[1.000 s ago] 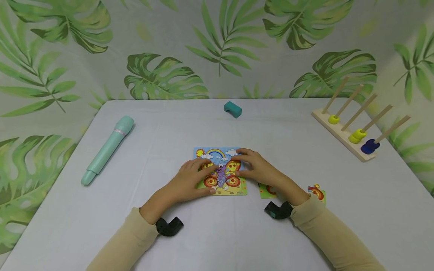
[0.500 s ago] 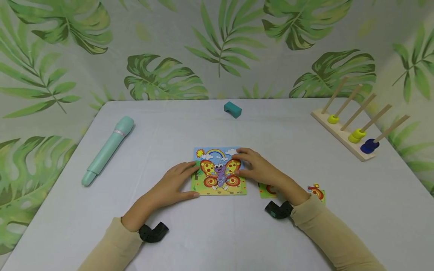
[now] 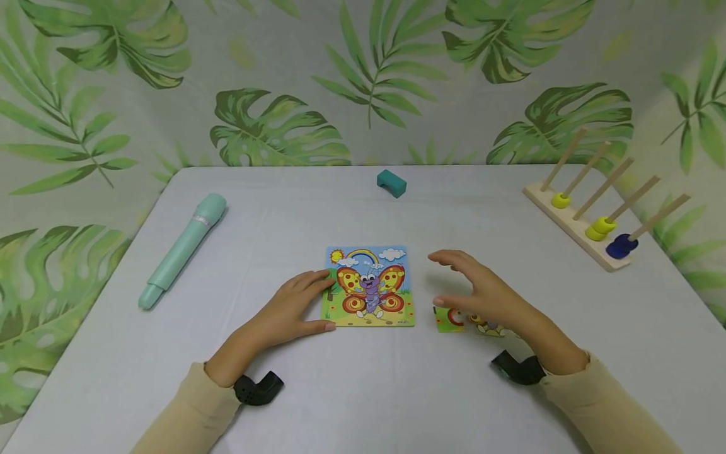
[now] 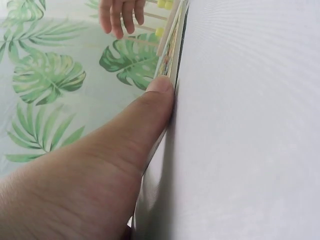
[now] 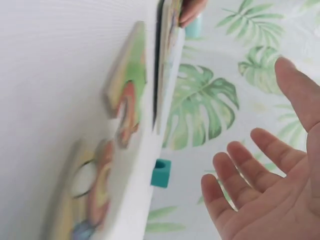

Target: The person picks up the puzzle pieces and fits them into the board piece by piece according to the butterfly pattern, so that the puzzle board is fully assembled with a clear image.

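Observation:
A square butterfly picture puzzle board (image 3: 391,258) lies flat on the white table. My left hand (image 3: 286,312) rests against its left side, thumb at the lower left corner and fingers along the upper left edge. In the left wrist view, the thumb (image 4: 160,85) touches the board's edge. My right hand (image 3: 499,293) is off to the board's right, fingers apart and holding nothing. Beneath and near it lie loose puzzle pieces: a green one with a red curve (image 3: 448,320), and another (image 3: 490,329) partly hidden by the hand.
A mint-green toy microphone (image 3: 184,249) lies at the left. A teal arch block (image 3: 392,183) sits at the back middle. On the right stands a wooden peg rack (image 3: 575,224) with yellow and dark blue beads. Leaf-patterned cloth (image 3: 278,132) hangs behind the table.
My left hand has drawn back left from over the picture to the board's left edge. My right hand has let go of the board's right side and moved right, over the loose pieces.

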Motion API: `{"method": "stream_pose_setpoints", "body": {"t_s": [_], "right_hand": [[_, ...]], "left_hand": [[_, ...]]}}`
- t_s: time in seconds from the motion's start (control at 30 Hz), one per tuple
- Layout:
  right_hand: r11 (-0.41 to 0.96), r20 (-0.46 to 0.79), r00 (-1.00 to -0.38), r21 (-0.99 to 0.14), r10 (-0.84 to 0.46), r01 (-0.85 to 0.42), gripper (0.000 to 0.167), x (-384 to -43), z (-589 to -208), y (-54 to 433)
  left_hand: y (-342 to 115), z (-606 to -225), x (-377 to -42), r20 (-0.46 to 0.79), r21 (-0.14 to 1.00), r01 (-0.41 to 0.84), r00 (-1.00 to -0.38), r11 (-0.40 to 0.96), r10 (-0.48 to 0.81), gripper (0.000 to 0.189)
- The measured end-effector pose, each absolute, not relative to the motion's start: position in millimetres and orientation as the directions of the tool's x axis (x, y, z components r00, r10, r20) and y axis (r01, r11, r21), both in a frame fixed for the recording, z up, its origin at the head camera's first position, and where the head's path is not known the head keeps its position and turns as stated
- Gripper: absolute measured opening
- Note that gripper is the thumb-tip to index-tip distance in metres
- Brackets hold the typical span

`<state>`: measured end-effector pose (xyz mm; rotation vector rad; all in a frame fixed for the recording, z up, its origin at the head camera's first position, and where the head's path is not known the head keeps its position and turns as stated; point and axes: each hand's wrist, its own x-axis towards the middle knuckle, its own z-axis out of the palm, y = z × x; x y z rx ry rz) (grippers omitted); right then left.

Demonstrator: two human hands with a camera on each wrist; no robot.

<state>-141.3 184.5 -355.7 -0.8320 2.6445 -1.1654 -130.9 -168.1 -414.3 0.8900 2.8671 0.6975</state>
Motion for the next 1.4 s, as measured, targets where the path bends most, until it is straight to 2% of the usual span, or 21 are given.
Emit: {"method": "stream_pose_setpoints", "body": {"t_s": [0.33,0.57,0.73,0.97,1.2,1.4], "right_hand": [[0.580,0.042,-0.837,-0.702,-0.546,-0.414,0.077,-124,-379,211],[0.663,-0.041,-0.828,-0.623,-0.559,-0.416,0.084,-123,-394,215],[0.668,-0.019,-0.805,-0.570,-0.593,-0.479,0.073,-124,-396,216],[0.664,0.004,-0.803,-0.559,-0.596,-0.496,0.056,-124,-396,214],[0.674,0.044,-0.802,-0.517,-0.596,-0.528,0.054,-122,-394,212],[0.628,0.155,-0.796,-0.534,-0.586,-0.566,0.055,-117,-381,201]], "left_hand": [[-168,-411,-130,0.066,0.443,0.518,-0.833,0.732,0.549,0.082],[-167,-410,-130,0.067,0.445,0.521,-0.830,0.728,0.554,0.080],[-167,-412,-130,0.072,0.446,0.526,-0.828,0.725,0.556,0.079],[-168,-413,-130,0.075,0.447,0.524,-0.829,0.725,0.554,0.080],[-169,-414,-131,0.073,0.443,0.526,-0.828,0.726,0.556,0.081],[-171,-415,-133,0.065,0.455,0.527,-0.824,0.718,0.563,0.080]]}}
